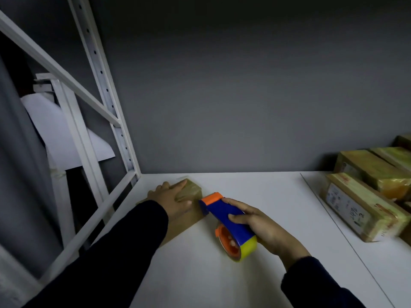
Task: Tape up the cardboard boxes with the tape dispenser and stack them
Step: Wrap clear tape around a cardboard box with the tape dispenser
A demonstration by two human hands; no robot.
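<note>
**Dispenser at the box's right edge, left palm flat on top**

The right hand (pixel 264 225) is wrapped round the blue plastic tape dispenser (pixel 229 221), thumb across the near side of the blue body and the fingers curled over the far side. The dispenser's orange front end touches the upper right edge of the small brown cardboard box (pixel 189 207), and its roll of yellowish tape on an orange hub hangs at the near end, just above the white shelf surface (pixel 255 187).

The left hand (pixel 172 196) lies flat on the top of that box with its fingers straight and spread, pointing toward the back wall; it presses down without curling round anything. A glossy strip of tape shows on the box top beside the fingers. The box sits on the shelf surface near its back left corner, close to the white perforated metal upright (pixel 104 85) of the rack. Both arms wear dark sleeves.

Well apart, at the right end of the shelf, stands a group of taped cardboard boxes (pixel 369 181), their tops shiny with yellowish tape. The nearest one, a long box with a white printed label (pixel 349 207), lies on the surface with another resting behind and above it. A grey wall (pixel 222 85) closes the back.
</note>
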